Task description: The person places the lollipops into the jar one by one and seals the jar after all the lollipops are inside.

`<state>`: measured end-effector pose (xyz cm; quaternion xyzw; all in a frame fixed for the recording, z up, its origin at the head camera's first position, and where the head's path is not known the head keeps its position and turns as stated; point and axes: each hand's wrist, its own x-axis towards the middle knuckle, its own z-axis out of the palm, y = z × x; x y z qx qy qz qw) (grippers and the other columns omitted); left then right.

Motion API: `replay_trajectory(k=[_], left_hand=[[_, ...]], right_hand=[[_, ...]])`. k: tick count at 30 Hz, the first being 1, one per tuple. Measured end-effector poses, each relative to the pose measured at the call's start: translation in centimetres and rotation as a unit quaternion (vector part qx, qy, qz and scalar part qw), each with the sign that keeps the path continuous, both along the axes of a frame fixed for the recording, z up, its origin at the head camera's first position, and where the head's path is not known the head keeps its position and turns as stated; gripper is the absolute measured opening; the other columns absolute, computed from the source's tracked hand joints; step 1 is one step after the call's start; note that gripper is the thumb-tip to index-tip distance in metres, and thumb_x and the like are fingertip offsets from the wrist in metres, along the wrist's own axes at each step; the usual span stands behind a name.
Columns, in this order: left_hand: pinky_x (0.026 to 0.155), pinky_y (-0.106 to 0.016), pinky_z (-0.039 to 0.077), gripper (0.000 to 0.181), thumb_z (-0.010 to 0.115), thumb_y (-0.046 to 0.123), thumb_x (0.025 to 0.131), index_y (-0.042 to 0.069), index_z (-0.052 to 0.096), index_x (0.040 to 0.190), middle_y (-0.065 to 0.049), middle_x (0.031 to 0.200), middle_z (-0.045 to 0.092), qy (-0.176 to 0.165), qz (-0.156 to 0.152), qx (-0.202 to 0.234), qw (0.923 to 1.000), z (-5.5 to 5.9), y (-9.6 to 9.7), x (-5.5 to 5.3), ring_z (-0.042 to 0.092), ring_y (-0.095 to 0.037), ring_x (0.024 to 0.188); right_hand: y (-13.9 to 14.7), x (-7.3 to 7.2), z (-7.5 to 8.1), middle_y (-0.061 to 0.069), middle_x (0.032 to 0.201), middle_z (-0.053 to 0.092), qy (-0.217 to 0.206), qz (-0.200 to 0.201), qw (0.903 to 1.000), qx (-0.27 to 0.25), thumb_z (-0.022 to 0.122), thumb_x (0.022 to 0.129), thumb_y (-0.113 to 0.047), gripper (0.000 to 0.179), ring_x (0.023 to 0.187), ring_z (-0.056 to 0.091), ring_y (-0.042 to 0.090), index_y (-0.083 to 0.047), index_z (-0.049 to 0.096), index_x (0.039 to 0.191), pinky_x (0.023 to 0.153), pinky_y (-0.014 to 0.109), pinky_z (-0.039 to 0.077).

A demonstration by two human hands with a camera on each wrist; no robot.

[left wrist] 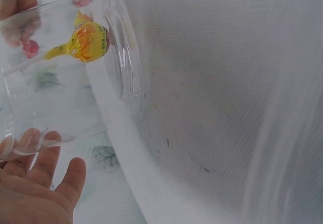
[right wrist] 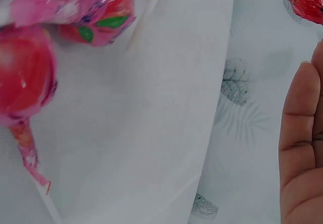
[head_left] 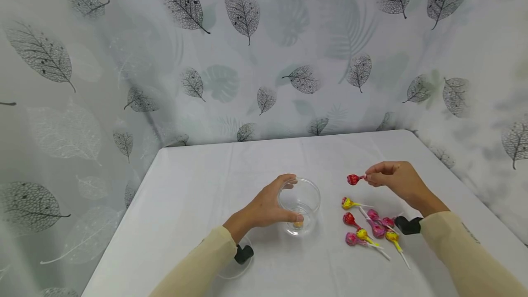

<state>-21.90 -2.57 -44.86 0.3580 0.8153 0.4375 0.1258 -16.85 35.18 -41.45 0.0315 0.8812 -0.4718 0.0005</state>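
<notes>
My left hand (head_left: 270, 203) grips a clear jar (head_left: 311, 195) by its side, thumb in front and fingers behind. Inside the jar, low down, lies a yellow-wrapped lollipop (left wrist: 90, 42), its stick pointing toward the mouth. My right hand (head_left: 396, 182) pinches a red lollipop (head_left: 353, 179) by its stick end, over the table to the right of the jar. Below that hand is a loose pile with yellow lollipops (head_left: 348, 203), pink lollipops (head_left: 377, 229) and another red lollipop (head_left: 349, 219). Pink wrappers (right wrist: 25, 77) show large in the right wrist view.
A clear round lid (head_left: 235, 275) lies on the white table (head_left: 198, 182) beneath my left wrist. Dark wrist-camera mounts (head_left: 408, 225) sit at both sleeves. Leaf-printed curtains (head_left: 264, 68) enclose the back and sides of the table.
</notes>
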Motion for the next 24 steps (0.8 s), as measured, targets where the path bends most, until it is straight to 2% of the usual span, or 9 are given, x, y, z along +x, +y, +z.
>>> replay_trajectory(k=[5,8,12,16,24], left_hand=[[0.117,-0.052,0.038,0.101,0.091,0.046,0.078,0.021,0.036,0.159,0.012,0.152,0.052,0.001,-0.003,0.001,1.0000,0.1,0.0,0.0,0.049,-0.011,0.141],[0.117,-0.052,0.038,0.100,0.091,0.046,0.078,0.024,0.036,0.158,0.012,0.152,0.052,0.000,-0.002,0.000,1.0000,0.2,0.0,0.0,0.048,-0.010,0.141],[0.117,-0.052,0.037,0.099,0.091,0.046,0.078,0.025,0.036,0.158,0.013,0.152,0.052,-0.002,-0.003,-0.001,1.0000,0.3,0.0,0.0,0.048,-0.010,0.141],[0.118,-0.051,0.037,0.099,0.091,0.046,0.078,0.025,0.036,0.158,0.013,0.152,0.052,-0.002,-0.003,-0.001,1.0000,0.2,0.0,-0.1,0.048,-0.009,0.141],[0.117,-0.050,0.038,0.097,0.092,0.044,0.077,0.029,0.037,0.156,0.015,0.150,0.053,-0.001,0.002,0.004,1.0000,0.0,0.0,-0.1,0.049,-0.008,0.140]], right_hand=[[-0.5,0.0,0.5,0.004,0.104,0.078,0.015,0.010,0.9998,0.000,0.066,0.104,-0.030,0.034,0.091,0.073,0.011,0.000,0.073,0.118,0.101,0.057,0.051],[-0.8,0.0,0.9,0.003,0.104,0.078,0.022,0.016,0.9996,-0.004,0.066,0.104,-0.029,0.033,0.091,0.073,0.010,0.000,0.074,0.117,0.097,0.040,0.054],[-1.4,0.0,1.6,0.000,0.101,0.078,0.030,0.028,0.9989,-0.023,0.066,0.104,-0.026,0.031,0.090,0.074,0.011,0.002,0.073,0.116,0.087,0.021,0.053],[-2.2,0.0,2.3,-0.005,0.097,0.078,0.044,0.039,0.9975,-0.038,0.067,0.104,-0.024,0.029,0.090,0.074,0.012,0.002,0.073,0.115,0.085,0.018,0.053],[-3.8,0.0,3.4,-0.004,0.095,0.078,0.058,0.051,0.9955,-0.056,0.068,0.103,-0.022,0.026,0.090,0.074,0.014,0.003,0.073,0.111,0.086,0.019,0.055]])
